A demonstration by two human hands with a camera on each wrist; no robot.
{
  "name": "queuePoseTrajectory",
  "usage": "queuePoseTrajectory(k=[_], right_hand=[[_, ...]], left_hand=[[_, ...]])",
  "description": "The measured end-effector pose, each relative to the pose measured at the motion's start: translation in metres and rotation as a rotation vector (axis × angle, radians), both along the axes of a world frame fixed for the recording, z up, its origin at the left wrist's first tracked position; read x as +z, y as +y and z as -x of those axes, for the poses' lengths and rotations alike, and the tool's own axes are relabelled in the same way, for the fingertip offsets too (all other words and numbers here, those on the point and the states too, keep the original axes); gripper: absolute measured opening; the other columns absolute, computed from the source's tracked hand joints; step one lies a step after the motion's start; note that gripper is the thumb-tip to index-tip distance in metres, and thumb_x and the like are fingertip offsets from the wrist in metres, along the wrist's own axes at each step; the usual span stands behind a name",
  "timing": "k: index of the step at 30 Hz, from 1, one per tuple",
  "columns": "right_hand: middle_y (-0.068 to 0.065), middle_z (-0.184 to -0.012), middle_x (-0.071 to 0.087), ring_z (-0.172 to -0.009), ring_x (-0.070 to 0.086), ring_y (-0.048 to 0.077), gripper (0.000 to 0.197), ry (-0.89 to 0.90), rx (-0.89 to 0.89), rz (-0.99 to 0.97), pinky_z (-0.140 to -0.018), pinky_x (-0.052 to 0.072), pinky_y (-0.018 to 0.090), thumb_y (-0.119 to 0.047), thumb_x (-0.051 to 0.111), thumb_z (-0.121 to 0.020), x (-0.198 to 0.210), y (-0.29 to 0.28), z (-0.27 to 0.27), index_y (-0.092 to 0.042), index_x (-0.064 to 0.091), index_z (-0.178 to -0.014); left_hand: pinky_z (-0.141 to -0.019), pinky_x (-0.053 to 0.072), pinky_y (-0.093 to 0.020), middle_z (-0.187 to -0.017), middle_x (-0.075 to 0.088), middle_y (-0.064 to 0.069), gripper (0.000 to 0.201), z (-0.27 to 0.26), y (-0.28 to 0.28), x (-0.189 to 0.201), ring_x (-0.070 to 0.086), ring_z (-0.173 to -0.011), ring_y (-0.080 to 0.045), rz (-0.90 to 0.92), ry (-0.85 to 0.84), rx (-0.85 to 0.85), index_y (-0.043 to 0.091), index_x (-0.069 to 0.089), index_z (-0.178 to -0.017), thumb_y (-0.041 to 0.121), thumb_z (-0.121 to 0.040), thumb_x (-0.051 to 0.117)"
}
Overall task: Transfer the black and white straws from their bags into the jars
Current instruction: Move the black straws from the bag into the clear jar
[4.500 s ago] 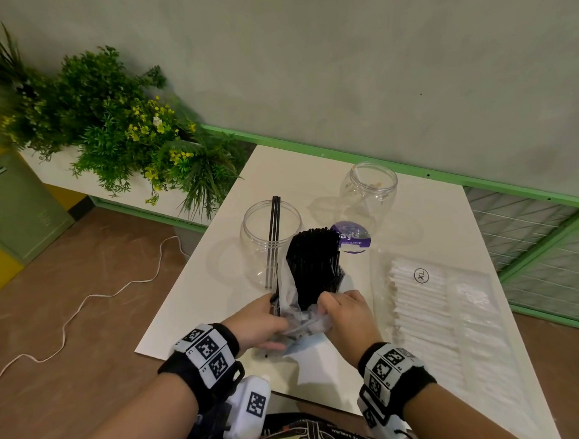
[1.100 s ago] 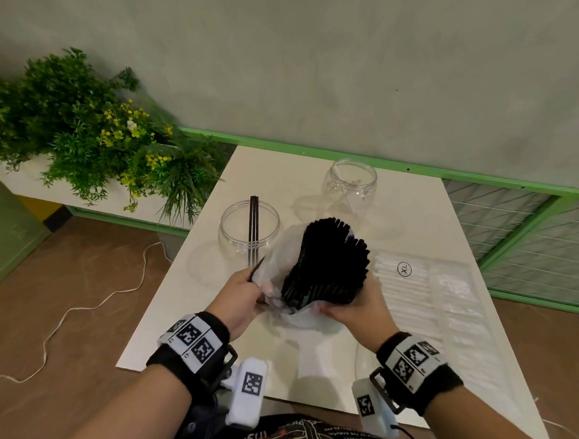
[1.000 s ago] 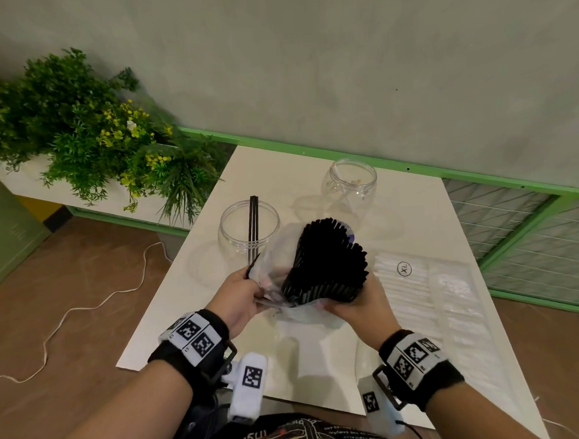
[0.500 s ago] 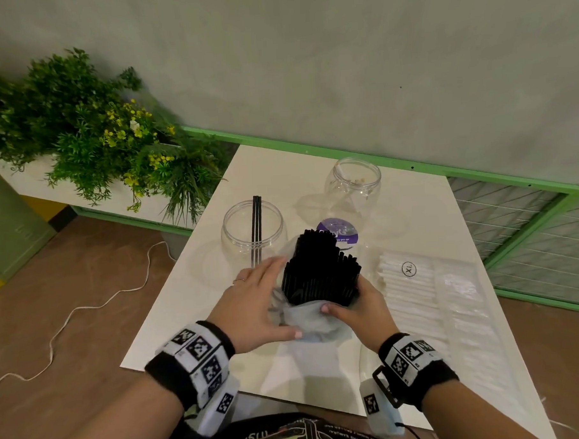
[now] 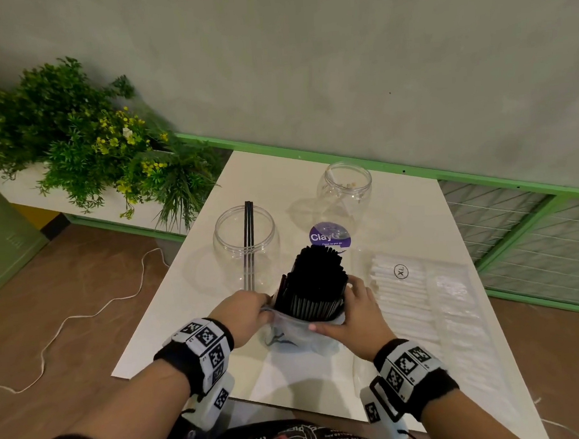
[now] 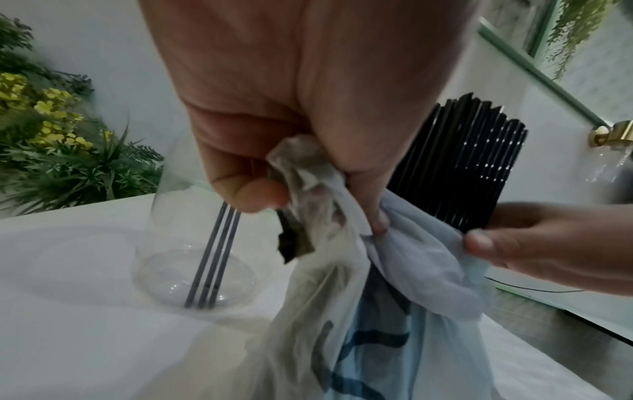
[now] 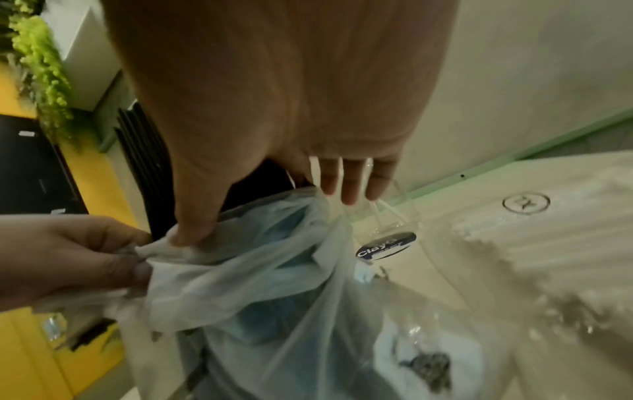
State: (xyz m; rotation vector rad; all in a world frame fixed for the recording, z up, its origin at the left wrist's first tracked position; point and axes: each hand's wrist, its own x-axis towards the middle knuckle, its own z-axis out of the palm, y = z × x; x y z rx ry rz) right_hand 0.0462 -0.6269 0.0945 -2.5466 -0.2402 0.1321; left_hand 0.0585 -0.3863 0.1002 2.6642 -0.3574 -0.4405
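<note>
A thick bundle of black straws (image 5: pixel 312 284) stands upright on the white table (image 5: pixel 193 323), its lower part still inside a crumpled clear bag (image 5: pixel 296 336). My left hand (image 5: pixel 264 311) pinches the bag's bunched rim (image 6: pixel 308 167) at the bundle's left. My right hand (image 5: pixel 338 305) curls round the bundle's right side, thumb pressing the bag's edge (image 7: pixel 192 235). Just behind my left hand stands a clear jar (image 5: pixel 246 241) holding three black straws (image 5: pixel 248 227). A second clear jar (image 5: pixel 345 190) stands farther back. A flat bag of white straws (image 5: pixel 417 300) lies to the right.
A round purple sticker (image 5: pixel 329 236) lies on the table between the jars. Green plants (image 5: pixel 89 145) fill a planter left of the table, and a white cable (image 5: pixel 86 314) runs across the floor. A green rail (image 5: pixel 478 178) and wire mesh border the back right.
My left hand has gone from lying flat against the bag to pinching its rim. The bag sits lower on the bundle, baring more of the black straws. The right hand keeps its hold.
</note>
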Motion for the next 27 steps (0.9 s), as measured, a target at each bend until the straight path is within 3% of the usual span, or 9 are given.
queuePoseTrajectory(k=[3, 5, 7, 11, 14, 16, 19, 22, 27], right_hand=[[-0.005, -0.136, 0.041, -0.127, 0.037, 0.009, 0.100, -0.121, -0.068, -0.365, -0.109, 0.031, 0.024, -0.051, 0.081, -0.057, 0.003, 0.007, 0.001, -0.017, 0.037, -0.140], [-0.011, -0.134, 0.043, -0.125, 0.039, -0.003, 0.104, -0.085, -0.061, -0.512, -0.105, 0.031, 0.012, -0.032, 0.089, -0.058, 0.004, 0.012, 0.003, -0.022, 0.031, -0.143], [-0.014, -0.131, 0.048, -0.123, 0.044, -0.005, 0.110, -0.001, -0.027, -0.630, -0.103, 0.036, 0.013, -0.025, 0.092, -0.055, 0.001, 0.013, 0.001, -0.027, 0.027, -0.144], [-0.008, -0.121, 0.060, -0.117, 0.056, 0.013, 0.104, 0.057, 0.012, -0.556, -0.098, 0.048, 0.039, -0.039, 0.093, -0.047, -0.023, 0.007, -0.010, -0.023, 0.041, -0.135], [-0.009, -0.116, 0.051, -0.111, 0.048, 0.017, 0.099, 0.055, -0.003, -0.280, -0.095, 0.045, 0.041, -0.065, 0.083, -0.039, -0.027, 0.002, -0.013, -0.028, 0.049, -0.125], [-0.012, -0.120, 0.035, -0.113, 0.033, 0.014, 0.101, 0.103, -0.013, -0.139, -0.100, 0.036, 0.035, -0.067, 0.079, -0.039, -0.025, 0.003, -0.009, -0.032, 0.046, -0.129], [-0.006, -0.130, 0.038, -0.119, 0.039, 0.014, 0.098, 0.199, 0.032, -0.307, -0.103, 0.039, 0.038, -0.054, 0.092, -0.042, -0.028, 0.008, -0.007, -0.039, 0.044, -0.125], [0.005, -0.118, 0.063, -0.113, 0.059, 0.022, 0.082, 0.270, 0.076, -0.433, -0.095, 0.050, 0.045, -0.040, 0.095, -0.050, -0.031, 0.013, -0.004, -0.020, 0.058, -0.121], [-0.002, -0.126, 0.059, -0.120, 0.054, 0.010, 0.088, 0.299, 0.070, -0.577, -0.102, 0.046, 0.038, -0.038, 0.093, -0.052, -0.024, 0.042, 0.005, -0.022, 0.050, -0.127]], left_hand=[[-0.066, 0.036, -0.028, -0.092, 0.064, -0.009, 0.018, 0.002, 0.001, -0.001, 0.059, -0.089, -0.026, 0.034, -0.034, -0.023, 0.011, 0.062, -0.094, 0.026, -0.091, 0.052], [-0.068, 0.032, -0.027, -0.087, 0.055, -0.004, 0.022, 0.005, 0.000, -0.004, 0.055, -0.084, -0.023, 0.069, -0.040, -0.027, 0.011, 0.062, -0.091, 0.030, -0.090, 0.051], [-0.073, 0.033, -0.023, -0.090, 0.047, 0.002, 0.026, 0.006, 0.001, -0.007, 0.049, -0.083, -0.015, 0.129, -0.028, 0.001, 0.010, 0.066, -0.094, 0.033, -0.090, 0.055], [-0.070, 0.035, -0.020, -0.094, 0.052, 0.002, 0.018, 0.010, -0.002, -0.007, 0.051, -0.084, -0.012, 0.183, 0.021, 0.063, 0.013, 0.062, -0.095, 0.029, -0.087, 0.063], [-0.055, 0.046, -0.022, -0.090, 0.058, 0.000, 0.024, 0.009, -0.010, -0.004, 0.056, -0.070, -0.014, 0.208, 0.120, 0.167, 0.019, 0.049, -0.095, 0.028, -0.083, 0.067], [-0.053, 0.049, -0.021, -0.102, 0.060, -0.004, 0.057, 0.008, -0.013, -0.003, 0.059, -0.074, -0.015, 0.261, 0.219, 0.199, 0.021, 0.040, -0.122, 0.028, -0.076, 0.074], [-0.081, 0.048, -0.023, -0.120, 0.060, -0.006, 0.113, 0.005, -0.017, -0.007, 0.059, -0.100, -0.019, 0.216, 0.290, 0.117, 0.029, 0.011, -0.147, 0.038, -0.061, 0.084], [-0.097, 0.045, -0.030, -0.123, 0.061, 0.004, 0.099, 0.006, -0.014, -0.015, 0.056, -0.115, -0.017, 0.279, 0.343, 0.126, 0.032, 0.034, -0.139, 0.045, -0.056, 0.086], [-0.086, 0.045, -0.015, -0.110, 0.063, 0.012, 0.070, 0.019, 0.026, -0.016, 0.059, -0.103, -0.007, 0.362, 0.298, 0.189, 0.026, 0.055, -0.122, 0.039, -0.060, 0.086]])
